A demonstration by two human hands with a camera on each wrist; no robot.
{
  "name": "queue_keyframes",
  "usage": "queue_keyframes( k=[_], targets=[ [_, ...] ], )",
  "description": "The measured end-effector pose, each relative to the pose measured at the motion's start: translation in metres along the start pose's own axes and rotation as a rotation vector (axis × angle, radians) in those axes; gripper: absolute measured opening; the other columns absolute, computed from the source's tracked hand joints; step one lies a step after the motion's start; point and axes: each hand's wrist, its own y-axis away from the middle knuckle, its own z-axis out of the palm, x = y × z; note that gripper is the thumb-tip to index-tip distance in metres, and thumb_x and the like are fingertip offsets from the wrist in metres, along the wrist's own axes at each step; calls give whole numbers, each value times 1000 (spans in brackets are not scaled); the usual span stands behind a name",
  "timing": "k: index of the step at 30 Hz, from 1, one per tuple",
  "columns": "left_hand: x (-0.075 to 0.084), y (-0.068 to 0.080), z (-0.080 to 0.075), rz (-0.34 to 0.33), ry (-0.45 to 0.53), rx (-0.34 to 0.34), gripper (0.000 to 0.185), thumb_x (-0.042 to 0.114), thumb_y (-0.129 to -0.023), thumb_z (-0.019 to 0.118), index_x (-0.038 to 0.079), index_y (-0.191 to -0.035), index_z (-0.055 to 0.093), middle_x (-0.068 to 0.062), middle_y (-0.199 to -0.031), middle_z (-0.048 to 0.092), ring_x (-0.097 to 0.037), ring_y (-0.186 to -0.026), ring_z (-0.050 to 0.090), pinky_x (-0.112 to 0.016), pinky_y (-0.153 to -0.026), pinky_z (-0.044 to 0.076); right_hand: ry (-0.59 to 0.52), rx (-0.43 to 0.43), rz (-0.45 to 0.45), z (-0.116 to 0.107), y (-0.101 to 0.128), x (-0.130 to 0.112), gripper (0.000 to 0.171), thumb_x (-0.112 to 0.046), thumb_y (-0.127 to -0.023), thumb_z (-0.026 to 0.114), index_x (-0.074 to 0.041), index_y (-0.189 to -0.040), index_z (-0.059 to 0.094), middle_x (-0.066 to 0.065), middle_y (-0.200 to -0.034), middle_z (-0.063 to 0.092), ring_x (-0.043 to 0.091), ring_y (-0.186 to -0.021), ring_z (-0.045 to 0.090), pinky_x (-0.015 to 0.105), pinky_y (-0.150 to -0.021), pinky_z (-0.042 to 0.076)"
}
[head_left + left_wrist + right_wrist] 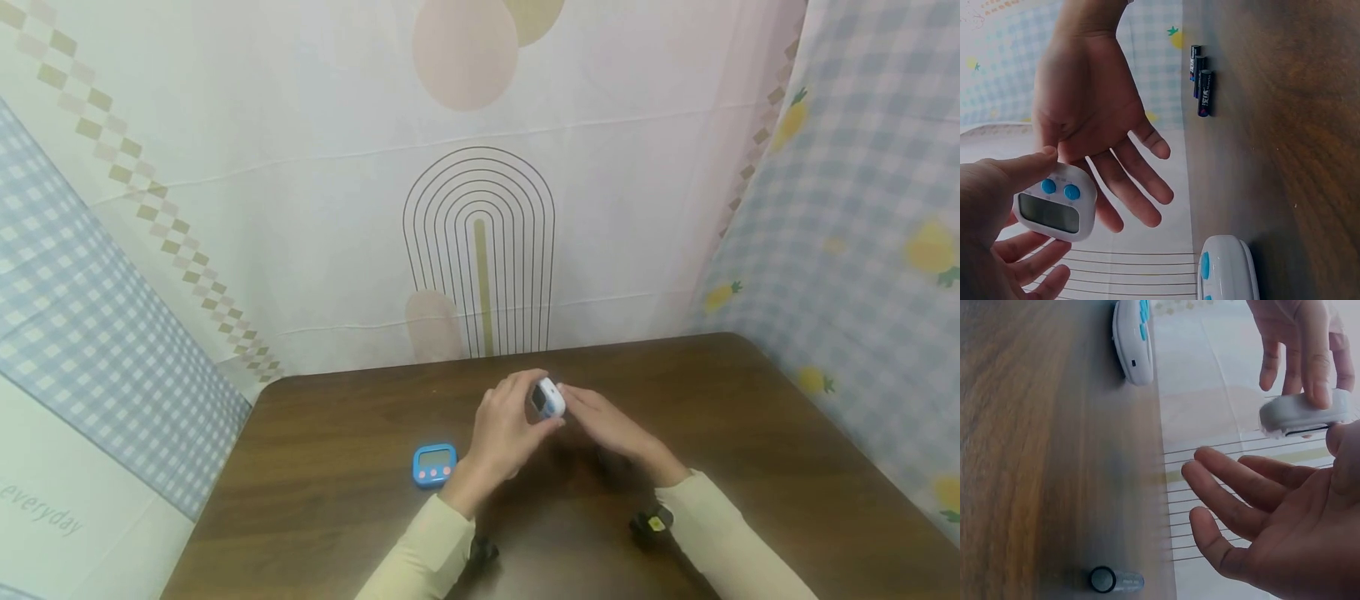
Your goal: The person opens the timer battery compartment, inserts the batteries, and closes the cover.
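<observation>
My left hand point(504, 427) holds a small white digital timer point(1054, 203) up off the table, thumb on one side and fingers on the other. It has a grey screen and round blue buttons. My right hand point(611, 425) is right beside it, palm turned toward it. In the right wrist view the right thumb point(1335, 439) is at the timer's edge, while the other fingers extend past it, spread and slightly bent. Three dark AAA-size batteries point(1200, 81) stand upright on the table in the left wrist view; the right arm hides them in the head view.
A blue-cased timer point(435, 465) with pink buttons lies on the brown table point(337, 517) left of my left hand. In the wrist views, a white timer point(1133, 347) with blue buttons sits on the tabletop. A patterned cloth point(337, 250) hangs behind the table.
</observation>
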Motion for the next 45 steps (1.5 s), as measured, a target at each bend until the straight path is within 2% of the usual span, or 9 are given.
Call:
queue_keyframes(
  k=[3,8,13,19,21,27,33,39,45],
  targets=[
    [-1,0,0,8,7,21,68,33,-82,94,16,-139,62,-3,-136,71,-20,-123,69,-39,-101,58,-25,-23,-9,0,0,-3,63,-45,-117,23,-3,-155,49,20,-150,60,42,-141,55,65,-119,41],
    [-1,0,0,7,32,47,67,32,-81,95,16,-137,62,-2,-131,74,-20,-116,72,-37,-96,61,-89,-52,-14,0,-1,-6,62,-44,-117,21,1,-138,60,17,-116,70,40,-108,71,59,-100,58],
    [1,0,0,-59,135,26,66,26,-81,94,16,-138,61,-2,-133,72,-20,-120,70,-37,-100,61,-132,-36,4,0,-3,-7,59,-45,-117,25,-2,-125,64,13,-103,71,35,-91,73,50,-85,62],
    [4,1,-2,-112,355,-18,66,9,-85,90,15,-142,56,-6,-137,69,-18,-115,69,-24,-90,62,-210,9,42,0,-2,-7,54,-44,-116,34,3,-129,58,13,-102,70,31,-86,72,42,-79,63],
    [4,1,-3,-110,355,-20,68,10,-85,90,15,-143,56,-7,-138,70,-18,-110,69,-23,-86,62,-220,36,59,0,-2,-8,53,-43,-115,39,4,-132,56,12,-103,68,28,-84,70,39,-77,63],
    [3,0,-4,-135,274,-21,73,18,-83,92,16,-148,57,-6,-141,70,-15,-113,69,-31,-95,61,-255,89,66,1,-2,-9,46,-36,-113,50,6,-131,54,9,-101,64,18,-76,63,30,-69,59],
    [2,-1,-4,-142,392,-33,73,12,-84,90,8,-149,56,-13,-135,72,-16,-99,71,-21,-82,62,-284,143,73,0,-1,-10,45,-31,-110,60,6,-134,51,5,-92,67,16,-72,62,31,-69,57],
    [2,-1,-7,-189,539,-27,56,16,-92,84,6,-143,63,-15,-119,77,-19,-95,76,-20,-79,63,-282,186,83,0,-1,-13,41,-27,-107,65,4,-131,52,10,-88,71,17,-71,62,30,-69,57],
    [-1,-5,-10,-250,666,12,35,12,-99,75,5,-132,70,-16,-122,77,-27,-104,77,-31,-81,67,-224,240,78,0,0,-17,38,-26,-104,71,3,-124,58,7,-91,74,30,-78,65,35,-70,59]
  ],
)
